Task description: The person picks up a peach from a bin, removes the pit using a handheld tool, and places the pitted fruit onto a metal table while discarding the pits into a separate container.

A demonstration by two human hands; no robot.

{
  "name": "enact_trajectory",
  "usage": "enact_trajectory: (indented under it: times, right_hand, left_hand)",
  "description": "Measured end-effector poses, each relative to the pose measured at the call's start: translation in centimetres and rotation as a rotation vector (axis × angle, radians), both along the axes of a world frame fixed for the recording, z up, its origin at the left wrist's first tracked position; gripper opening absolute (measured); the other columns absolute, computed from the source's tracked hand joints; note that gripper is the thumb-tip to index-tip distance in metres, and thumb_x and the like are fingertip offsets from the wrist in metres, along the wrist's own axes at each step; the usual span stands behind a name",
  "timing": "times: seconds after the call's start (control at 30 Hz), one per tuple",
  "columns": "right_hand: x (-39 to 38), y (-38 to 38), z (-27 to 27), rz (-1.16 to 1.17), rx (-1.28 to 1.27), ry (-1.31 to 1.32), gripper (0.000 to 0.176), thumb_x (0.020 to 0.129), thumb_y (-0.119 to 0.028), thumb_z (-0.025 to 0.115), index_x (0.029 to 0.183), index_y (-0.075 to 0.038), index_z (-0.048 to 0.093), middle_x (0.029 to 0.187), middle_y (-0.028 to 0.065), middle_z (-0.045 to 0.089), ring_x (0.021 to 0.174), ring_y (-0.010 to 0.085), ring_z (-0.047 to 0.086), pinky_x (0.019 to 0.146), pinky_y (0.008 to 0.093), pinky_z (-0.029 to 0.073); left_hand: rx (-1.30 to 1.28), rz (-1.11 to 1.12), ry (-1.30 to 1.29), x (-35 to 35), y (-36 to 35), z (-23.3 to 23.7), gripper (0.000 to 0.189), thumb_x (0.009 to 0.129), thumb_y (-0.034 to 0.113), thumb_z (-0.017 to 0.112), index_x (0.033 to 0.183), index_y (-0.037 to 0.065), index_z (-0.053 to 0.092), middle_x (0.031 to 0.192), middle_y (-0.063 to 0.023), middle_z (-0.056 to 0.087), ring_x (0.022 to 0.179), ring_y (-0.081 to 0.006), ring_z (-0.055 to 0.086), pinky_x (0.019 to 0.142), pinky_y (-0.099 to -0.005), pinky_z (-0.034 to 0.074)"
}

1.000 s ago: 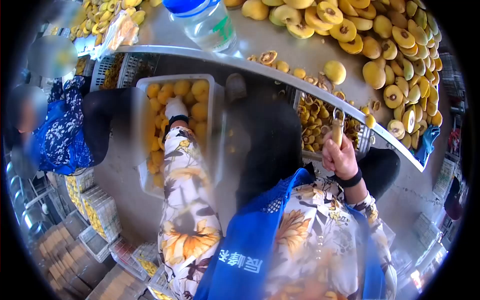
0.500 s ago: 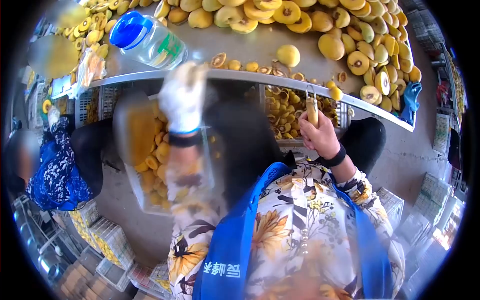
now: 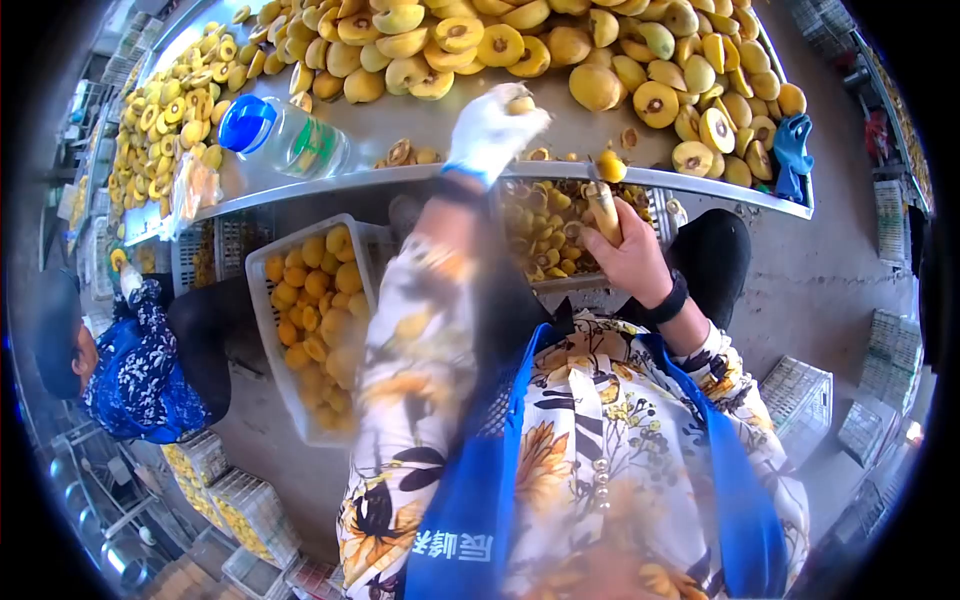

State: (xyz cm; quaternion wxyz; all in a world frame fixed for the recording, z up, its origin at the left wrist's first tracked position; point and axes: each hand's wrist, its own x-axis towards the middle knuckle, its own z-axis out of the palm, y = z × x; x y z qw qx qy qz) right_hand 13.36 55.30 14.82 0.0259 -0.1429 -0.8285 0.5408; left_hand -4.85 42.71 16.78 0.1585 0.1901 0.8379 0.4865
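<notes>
My left hand [image 3: 495, 132], in a white glove, reaches over the metal table, its fingers curled round a yellow peach [image 3: 520, 104] that is mostly hidden. Bare, my right hand [image 3: 637, 255] grips the wooden handle of a pitting tool [image 3: 603, 212], held upright at the table's front edge. The tool's metal end is hard to make out against a small yellow piece [image 3: 611, 167] on the edge. Halved yellow peaches [image 3: 500, 45] are heaped along the back of the table.
A clear jug with a blue lid [image 3: 285, 137] lies on the table's left part. Below stand a white crate of peaches [image 3: 262, 300] and a bin of scraps [image 3: 540, 225]. A blue glove [image 3: 793, 155] hangs at the right corner. A co-worker [image 3: 140, 350] sits at left.
My left hand has swung from above the crate forward and right onto the table, to where a lone peach lay. My right hand still holds the tool. The view has shifted slightly.
</notes>
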Motion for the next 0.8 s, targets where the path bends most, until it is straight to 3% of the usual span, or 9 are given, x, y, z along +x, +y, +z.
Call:
enact_trajectory:
  times: [0.03,0.1,0.17,0.3,0.33,0.43,0.67,0.77,0.8]
  right_hand:
    - [-0.2,0.1,0.1,0.009,0.137,0.009,0.029,0.075,-0.014,0.058,0.101,-0.003,0.054,0.070,0.0192,0.059,0.065,0.0366,0.057,0.062,0.0373,0.047]
    - [-0.8,-0.2,0.3,0.028,0.196,0.104,0.025,0.076,-0.015,0.059,0.097,-0.004,0.052,0.067,0.0215,0.056,0.063,0.0399,0.057,0.058,0.0415,0.046]
    - [-1.3,-0.6,0.7,0.066,0.251,0.066,0.027,0.077,-0.018,0.062,0.096,-0.001,0.052,0.069,0.0192,0.059,0.064,0.0378,0.059,0.058,0.0396,0.046]
    - [-1.3,-1.7,-0.7,0.158,0.350,0.025,0.026,0.076,-0.014,0.059,0.097,-0.003,0.047,0.066,0.0227,0.056,0.064,0.0405,0.056,0.055,0.0455,0.044]
    - [-1.2,-1.9,-0.6,0.158,0.349,0.014,0.027,0.076,-0.014,0.058,0.098,-0.003,0.046,0.065,0.0227,0.056,0.064,0.0406,0.056,0.055,0.0462,0.044]
    - [-0.8,-1.9,0.3,0.154,0.347,-0.012,0.027,0.076,-0.011,0.056,0.097,-0.002,0.044,0.064,0.0230,0.055,0.062,0.0410,0.055,0.055,0.0478,0.043]
    - [0.4,-2.5,0.6,0.213,0.405,0.019,0.024,0.073,-0.006,0.054,0.091,0.001,0.040,0.062,0.0241,0.054,0.063,0.0426,0.054,0.055,0.0481,0.043]
    - [0.7,-2.7,0.8,0.304,0.418,-0.016,0.024,0.072,-0.005,0.055,0.090,0.002,0.040,0.063,0.0248,0.053,0.064,0.0429,0.054,0.057,0.0475,0.043]
    - [0.7,-2.8,0.8,0.340,0.412,-0.040,0.024,0.072,-0.005,0.055,0.090,0.002,0.041,0.063,0.0250,0.053,0.065,0.0430,0.054,0.057,0.0472,0.043]
  left_hand:
    - [0.317,0.017,-0.332,0.8,-0.9,0.1,0.038,0.079,0.026,0.058,0.109,0.002,0.055,0.092,-0.0108,0.062,0.083,-0.0170,0.061,0.066,-0.0306,0.050]
    - [0.844,0.070,-0.710,2.7,-2.8,-0.5,0.037,0.085,0.030,0.055,0.114,0.006,0.050,0.091,-0.0102,0.061,0.079,-0.0168,0.061,0.052,-0.0268,0.049]
    - [0.987,0.155,-0.690,5.0,-2.9,-0.2,0.043,0.086,0.042,0.053,0.113,0.008,0.049,0.091,-0.0095,0.061,0.074,-0.0178,0.061,0.045,-0.0248,0.046]
    - [0.915,0.379,-0.672,7.8,-2.2,-0.8,0.046,0.087,0.050,0.047,0.107,0.009,0.051,0.091,-0.0084,0.061,0.074,-0.0176,0.061,0.048,-0.0243,0.046]
    - [0.750,0.297,-0.382,7.9,-2.2,-2.0,0.044,0.089,0.047,0.045,0.108,0.007,0.052,0.092,-0.0082,0.060,0.078,-0.0169,0.060,0.058,-0.0255,0.049]
    - [0.981,0.367,-0.503,9.4,-0.7,-0.9,0.028,0.092,0.025,0.049,0.106,0.001,0.054,0.092,-0.0083,0.060,0.077,-0.0137,0.057,0.066,-0.0246,0.048]
    - [0.970,0.406,-0.465,10.0,-0.2,-1.5,0.030,0.092,0.027,0.049,0.096,0.000,0.059,0.080,-0.0082,0.061,0.064,-0.0134,0.057,0.057,-0.0241,0.047]
    - [0.577,0.120,-0.153,8.9,-2.2,-1.9,0.041,0.092,0.038,0.044,0.097,0.000,0.059,0.083,-0.0063,0.061,0.073,-0.0146,0.059,0.067,-0.0256,0.049]
    - [0.742,0.149,-0.593,8.6,-2.6,-1.3,0.042,0.092,0.039,0.045,0.095,0.000,0.059,0.085,-0.0069,0.062,0.075,-0.0141,0.059,0.067,-0.0255,0.049]
